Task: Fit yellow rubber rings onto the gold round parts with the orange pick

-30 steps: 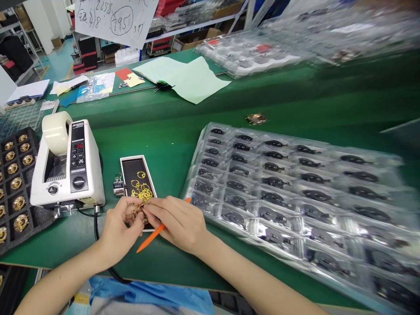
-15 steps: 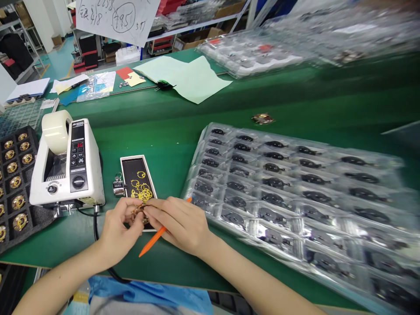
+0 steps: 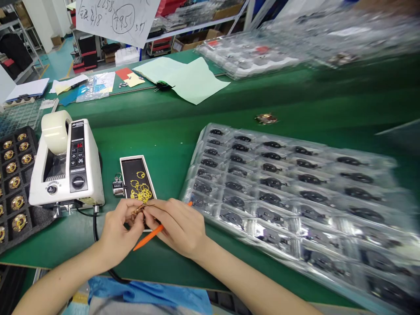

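The left hand (image 3: 120, 229) and right hand (image 3: 176, 227) were both closed on a small gold part (image 3: 138, 211), just above a black box (image 3: 128, 168) holding yellow rings (image 3: 141, 191). An orange stick (image 3: 151, 235) passed beneath the right hand. To the right, a clear tray (image 3: 288, 205) held dark parts in its visible pockets, and gold parts filled a black tray (image 3: 16, 181) on the left.

Held gold piece (image 3: 138, 211) partly hidden
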A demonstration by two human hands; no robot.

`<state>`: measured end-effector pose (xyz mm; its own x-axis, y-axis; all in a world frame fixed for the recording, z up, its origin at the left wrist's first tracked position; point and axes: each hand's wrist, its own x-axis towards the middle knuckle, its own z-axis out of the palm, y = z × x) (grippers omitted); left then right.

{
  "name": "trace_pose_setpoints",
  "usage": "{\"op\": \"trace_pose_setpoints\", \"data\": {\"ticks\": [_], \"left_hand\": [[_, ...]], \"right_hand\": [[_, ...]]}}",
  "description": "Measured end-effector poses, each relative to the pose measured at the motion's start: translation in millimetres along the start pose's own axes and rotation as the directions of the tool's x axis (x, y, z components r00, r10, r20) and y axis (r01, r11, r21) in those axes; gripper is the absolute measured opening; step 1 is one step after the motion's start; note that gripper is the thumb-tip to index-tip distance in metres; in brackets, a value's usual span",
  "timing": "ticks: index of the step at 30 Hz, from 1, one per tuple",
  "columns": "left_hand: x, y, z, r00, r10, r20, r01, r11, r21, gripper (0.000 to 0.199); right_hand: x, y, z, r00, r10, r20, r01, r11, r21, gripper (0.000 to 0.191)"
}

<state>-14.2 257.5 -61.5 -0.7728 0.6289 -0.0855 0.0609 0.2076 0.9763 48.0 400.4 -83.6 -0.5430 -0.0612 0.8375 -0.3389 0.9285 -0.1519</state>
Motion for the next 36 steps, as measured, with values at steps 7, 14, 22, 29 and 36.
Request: {"op": "trace_pose_setpoints", "data": {"ticks": [7,14,22,29,36], "left_hand": [[1,1,0.8,1.000,0.015,-0.001,-0.015,1.000,-0.008,0.013],[1,3,1.4,0.999,-0.031,0.020,0.032,0.998,-0.054,0.015],[0,2,0.9,0.999,-0.029,0.022,0.031,0.998,-0.063,0.015],[3,4,1.2,0.999,-0.045,0.022,0.046,0.995,-0.089,0.014],[15,10,-7.7,0.978,-0.202,0.061,0.210,0.919,-0.333,0.028]], "right_hand": [[1,0,2,0.999,-0.018,-0.028,0.017,1.000,-0.014,0.007],[1,0,2,0.999,-0.040,-0.022,0.039,0.998,-0.046,0.008],[1,-1,2,0.999,-0.007,-0.040,0.006,1.000,-0.027,0.006],[1,-2,3,0.999,-0.006,-0.031,0.006,1.000,-0.013,0.007],[12,11,-17,0.942,0.315,0.113,-0.335,0.884,0.327,0.004]]}}
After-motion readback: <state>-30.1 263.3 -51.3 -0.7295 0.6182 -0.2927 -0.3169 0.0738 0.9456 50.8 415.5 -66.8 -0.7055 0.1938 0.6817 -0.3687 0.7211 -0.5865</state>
